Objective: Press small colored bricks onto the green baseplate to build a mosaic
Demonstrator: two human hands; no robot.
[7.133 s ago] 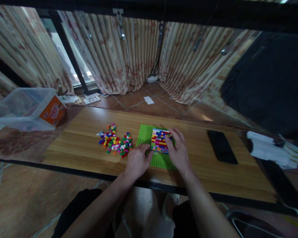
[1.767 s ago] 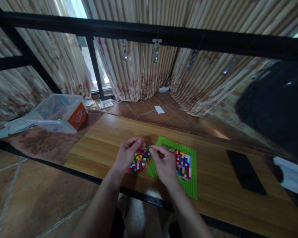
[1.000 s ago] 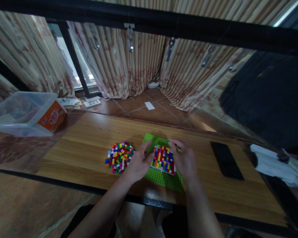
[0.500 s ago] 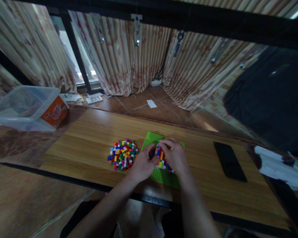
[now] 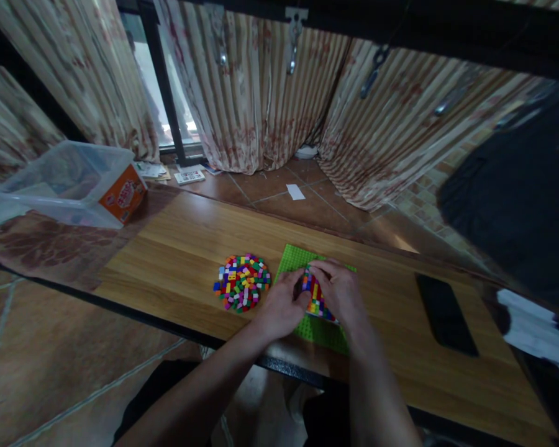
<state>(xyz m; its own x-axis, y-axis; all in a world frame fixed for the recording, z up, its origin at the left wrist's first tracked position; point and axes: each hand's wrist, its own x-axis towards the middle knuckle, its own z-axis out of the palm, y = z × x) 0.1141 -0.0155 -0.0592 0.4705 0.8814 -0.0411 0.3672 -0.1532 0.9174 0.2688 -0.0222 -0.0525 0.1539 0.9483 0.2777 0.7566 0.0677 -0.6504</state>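
Observation:
A block of small multicoloured toy bricks (image 5: pixel 316 299), in rows of red, yellow, blue and white, rests on a green studded baseplate (image 5: pixel 317 332). My left hand (image 5: pixel 285 304) is curled at the block's left side, thumb and fingers bent around its edge. From the right, my right hand (image 5: pixel 341 288) reaches over the block, its thumb and fingertips drawn together at the upper edge. Whatever lies between those fingertips is too small and hidden to make out. Left of the baseplate is a loose heap of bricks (image 5: pixel 243 282) in many colours.
A wooden table (image 5: pixel 190 242) carries all this. On its right lies a black phone (image 5: pixel 446 313). At the far left stands a clear plastic bin (image 5: pixel 74 186) with an orange label. White papers (image 5: pixel 535 329) lie at the right end, and striped curtains (image 5: pixel 261 112) hang behind.
The camera view has shifted, so the whole scene sits further right in the picture. Both hands stay at the brick block with nearly the same grip.

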